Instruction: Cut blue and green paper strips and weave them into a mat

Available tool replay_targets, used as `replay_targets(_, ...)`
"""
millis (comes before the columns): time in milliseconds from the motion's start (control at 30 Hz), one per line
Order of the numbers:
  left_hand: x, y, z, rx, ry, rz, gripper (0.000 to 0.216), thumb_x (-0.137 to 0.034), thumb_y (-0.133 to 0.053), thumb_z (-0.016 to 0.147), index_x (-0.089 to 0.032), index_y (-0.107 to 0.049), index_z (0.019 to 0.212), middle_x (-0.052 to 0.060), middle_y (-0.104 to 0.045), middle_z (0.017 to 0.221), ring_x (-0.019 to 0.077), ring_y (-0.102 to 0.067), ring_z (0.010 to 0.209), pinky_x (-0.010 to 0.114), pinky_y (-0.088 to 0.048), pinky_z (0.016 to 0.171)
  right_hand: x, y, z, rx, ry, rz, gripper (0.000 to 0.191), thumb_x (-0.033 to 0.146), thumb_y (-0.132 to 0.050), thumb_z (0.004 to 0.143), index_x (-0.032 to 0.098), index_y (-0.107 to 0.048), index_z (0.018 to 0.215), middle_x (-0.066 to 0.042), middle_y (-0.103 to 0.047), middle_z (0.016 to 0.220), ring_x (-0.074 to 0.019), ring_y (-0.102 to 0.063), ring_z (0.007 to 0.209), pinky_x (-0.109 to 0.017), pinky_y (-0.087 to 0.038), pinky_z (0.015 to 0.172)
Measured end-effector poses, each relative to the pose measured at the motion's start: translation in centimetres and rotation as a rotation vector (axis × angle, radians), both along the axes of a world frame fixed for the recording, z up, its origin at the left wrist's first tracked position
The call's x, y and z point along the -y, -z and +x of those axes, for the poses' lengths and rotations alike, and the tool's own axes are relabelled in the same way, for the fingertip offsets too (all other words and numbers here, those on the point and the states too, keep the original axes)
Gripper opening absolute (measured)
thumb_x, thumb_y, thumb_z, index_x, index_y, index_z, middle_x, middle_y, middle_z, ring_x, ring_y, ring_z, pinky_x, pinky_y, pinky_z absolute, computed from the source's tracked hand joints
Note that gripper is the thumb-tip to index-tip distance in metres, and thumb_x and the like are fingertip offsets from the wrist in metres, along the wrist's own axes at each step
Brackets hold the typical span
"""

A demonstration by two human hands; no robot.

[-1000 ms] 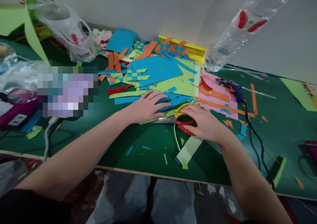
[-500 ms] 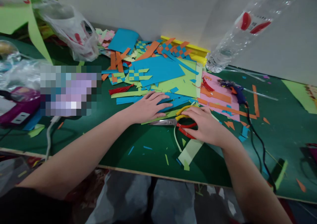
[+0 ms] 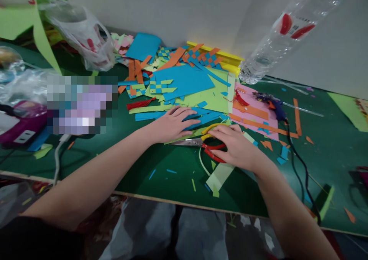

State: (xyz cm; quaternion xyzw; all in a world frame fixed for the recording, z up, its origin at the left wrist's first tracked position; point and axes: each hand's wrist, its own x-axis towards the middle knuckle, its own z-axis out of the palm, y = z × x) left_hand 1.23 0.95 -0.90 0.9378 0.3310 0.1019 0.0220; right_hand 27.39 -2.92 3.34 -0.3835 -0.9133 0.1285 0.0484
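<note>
My left hand [image 3: 172, 126] lies palm down with fingers stretched out, resting on blue paper strips [image 3: 207, 117] and a green strip [image 3: 198, 131]. My right hand [image 3: 235, 143] is closed on the handles of a pair of scissors [image 3: 191, 142] with yellow and red grips. Their blades look closed, or nearly so, and point left below my left hand. Under the right palm a pale green paper strip [image 3: 220, 177] sticks out towards the table edge. A blue sheet [image 3: 184, 80] and a woven blue-green paper piece [image 3: 157, 87] lie just beyond my hands.
A glue gun [image 3: 274, 106] with a black cord lies at the right on pink paper [image 3: 250, 99]. Behind it a tall plastic bottle [image 3: 276, 41] leans. At the left are a phone with a cable [image 3: 86, 110] and a plastic bag [image 3: 89, 41]. Paper scraps dot the green table [image 3: 129, 164].
My right hand and the scissors have shifted slightly left. My left hand and the papers have stayed where they were.
</note>
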Motion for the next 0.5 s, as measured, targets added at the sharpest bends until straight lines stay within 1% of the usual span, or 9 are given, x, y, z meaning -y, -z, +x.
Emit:
replay_targets(100, 0.0, 0.0, 0.02, 0.0, 0.003, 0.009, 0.046, -0.042, -0.039, 0.101, -0.022, -0.048, 0.141, 0.011, -0.04, 0.151, 0.029, -0.032, 0.142, 0.049, -0.024, 0.117, 0.01, 0.03, -0.12, -0.003, 0.005, 0.002, 0.038, 0.035, -0.062, 0.088, 0.016, -0.059, 0.12, -0.013, -0.064, 0.115, -0.0287, -0.06, 0.107, -0.047, -0.039, 0.093)
replay_targets(200, -0.01, -0.05, 0.0, -0.006, 0.008, 0.008, 0.046, -0.042, -0.039, 0.101, -0.021, -0.048, 0.141, 0.011, -0.041, 0.151, 0.0296, -0.033, 0.141, 0.049, -0.024, 0.117, 0.0, 0.18, -0.3, -0.022, 0.012, 0.016, 0.037, 0.034, -0.062, 0.088, 0.017, -0.058, 0.121, -0.012, -0.064, 0.115, -0.0281, -0.06, 0.106, -0.046, -0.039, 0.093)
replay_targets(367, -0.06, -0.02, -0.07, 0.016, 0.011, -0.002, 0.045, -0.041, -0.04, 0.101, -0.023, -0.047, 0.142, 0.011, -0.04, 0.151, 0.0287, -0.032, 0.141, 0.048, -0.025, 0.117, 0.01, 0.41, -0.33, -0.032, -0.018, 0.002, 0.036, 0.035, -0.062, 0.088, 0.019, -0.058, 0.12, -0.011, -0.064, 0.113, -0.0277, -0.06, 0.103, -0.045, -0.039, 0.091)
replay_targets(500, -0.07, 0.03, -0.04, -0.011, 0.005, 0.0, 0.046, -0.043, -0.038, 0.101, -0.023, -0.047, 0.142, 0.01, -0.04, 0.152, 0.0291, -0.032, 0.141, 0.049, -0.024, 0.117, 0.2, 0.47, -0.52, -0.048, -0.014, 0.013, 0.036, 0.034, -0.062, 0.088, 0.02, -0.058, 0.12, -0.011, -0.064, 0.113, -0.0279, -0.06, 0.103, -0.045, -0.04, 0.091)
